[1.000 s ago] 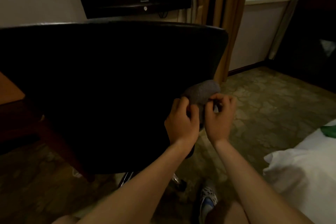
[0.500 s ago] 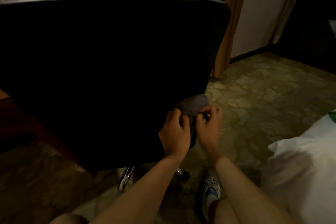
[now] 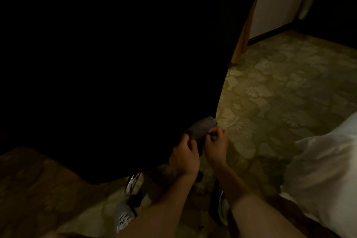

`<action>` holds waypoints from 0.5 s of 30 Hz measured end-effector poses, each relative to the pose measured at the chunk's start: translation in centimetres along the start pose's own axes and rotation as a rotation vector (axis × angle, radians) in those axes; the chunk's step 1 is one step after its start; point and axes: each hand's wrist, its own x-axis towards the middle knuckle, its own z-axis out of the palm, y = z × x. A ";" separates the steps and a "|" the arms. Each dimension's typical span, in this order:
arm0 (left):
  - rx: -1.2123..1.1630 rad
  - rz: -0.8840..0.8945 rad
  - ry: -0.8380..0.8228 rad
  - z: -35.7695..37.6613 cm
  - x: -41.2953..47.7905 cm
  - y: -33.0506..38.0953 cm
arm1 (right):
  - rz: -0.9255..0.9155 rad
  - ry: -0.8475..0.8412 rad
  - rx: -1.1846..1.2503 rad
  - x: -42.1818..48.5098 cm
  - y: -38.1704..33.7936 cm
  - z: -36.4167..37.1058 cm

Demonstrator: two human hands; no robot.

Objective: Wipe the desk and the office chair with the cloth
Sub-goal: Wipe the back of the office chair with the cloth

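The left hand and right hand pinch the soft grey bunched cloth against the lower right edge of the black padded office chair (light and floppy, I judge, best held wadded).

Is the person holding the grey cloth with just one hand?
No, both the left hand and the right hand grip the cloth at the lower edge of the black chair.
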 end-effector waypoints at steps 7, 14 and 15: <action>-0.058 -0.121 -0.127 1.8 0.1 -2.3 | 0.297 -0.083 0.154 0.2 3.0 1.9; -0.074 -0.238 -0.180 0.9 -0.2 -6.3 | 0.423 -0.170 0.206 -1.8 3.4 4.0; -0.078 -0.236 -0.181 0.8 -0.2 -6.8 | 0.430 -0.178 0.205 -2.3 3.3 4.3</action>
